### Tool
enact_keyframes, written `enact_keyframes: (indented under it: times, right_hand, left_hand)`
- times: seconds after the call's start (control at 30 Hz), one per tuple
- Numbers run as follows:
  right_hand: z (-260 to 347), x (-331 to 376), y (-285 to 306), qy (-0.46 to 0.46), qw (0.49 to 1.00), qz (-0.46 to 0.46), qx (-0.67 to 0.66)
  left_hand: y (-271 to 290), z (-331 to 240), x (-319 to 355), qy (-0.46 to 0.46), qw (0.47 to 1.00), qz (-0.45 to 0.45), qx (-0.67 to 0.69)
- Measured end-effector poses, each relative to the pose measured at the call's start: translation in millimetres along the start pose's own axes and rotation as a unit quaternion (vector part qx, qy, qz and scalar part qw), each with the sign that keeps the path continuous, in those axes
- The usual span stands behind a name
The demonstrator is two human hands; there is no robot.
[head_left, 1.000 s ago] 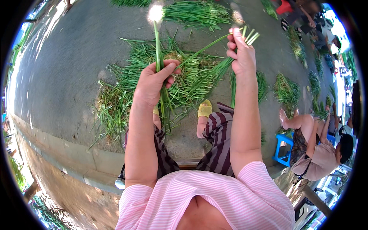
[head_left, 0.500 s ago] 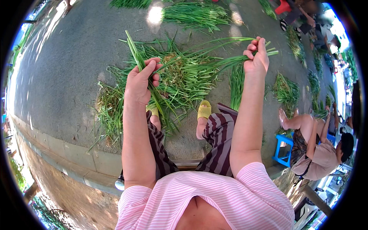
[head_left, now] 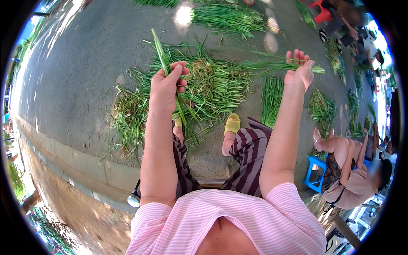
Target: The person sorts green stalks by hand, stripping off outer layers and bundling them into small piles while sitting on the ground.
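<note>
My left hand (head_left: 166,87) is closed around a small bunch of garlic chives (head_left: 160,51), pale stalk ends pointing up and green leaves trailing below toward my left foot. To the right, my right hand (head_left: 301,73) holds a thinner bundle of chives (head_left: 272,65) against its palm, with several fingers raised and the leaves reaching left. Between and below both hands, a large loose pile of chives (head_left: 223,91) lies on the pavement, with yellowed, withered leaves (head_left: 199,76) on top. A neater bundle (head_left: 272,100) rests below my right hand.
My feet in yellow slippers (head_left: 232,123) stand at the pile's near edge. More chives (head_left: 227,18) lie at the far side, and another heap (head_left: 321,108) at right. A person (head_left: 355,185) sits there by a blue stool (head_left: 315,172). A curb (head_left: 80,187) runs behind at left.
My right hand has turned, its fingers loosening and rising, and its chives have come away from my left hand. The whole view has shifted slightly; my left hand keeps its bunch.
</note>
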State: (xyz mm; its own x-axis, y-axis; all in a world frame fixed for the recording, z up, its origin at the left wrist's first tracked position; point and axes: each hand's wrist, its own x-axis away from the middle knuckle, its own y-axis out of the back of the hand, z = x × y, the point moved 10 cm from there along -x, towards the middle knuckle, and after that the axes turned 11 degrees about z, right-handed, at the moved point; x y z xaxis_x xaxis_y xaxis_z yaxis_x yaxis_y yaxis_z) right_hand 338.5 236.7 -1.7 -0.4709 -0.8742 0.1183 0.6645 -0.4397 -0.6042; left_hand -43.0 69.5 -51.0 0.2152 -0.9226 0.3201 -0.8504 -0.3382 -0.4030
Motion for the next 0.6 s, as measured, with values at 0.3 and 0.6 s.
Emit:
enact_keyframes:
  times: [0.3, 0.6]
  right_hand:
    - [-84, 124, -98, -0.198, 0.809, 0.435, 0.342]
    - [-113, 190, -111, -0.162, 0.744, 0.545, 0.351]
  left_hand:
    - [-28, 9, 0, 0.028, 0.992, -0.012, -0.122]
    - [-44, 17, 3, 0.02, 0.96, -0.013, -0.28]
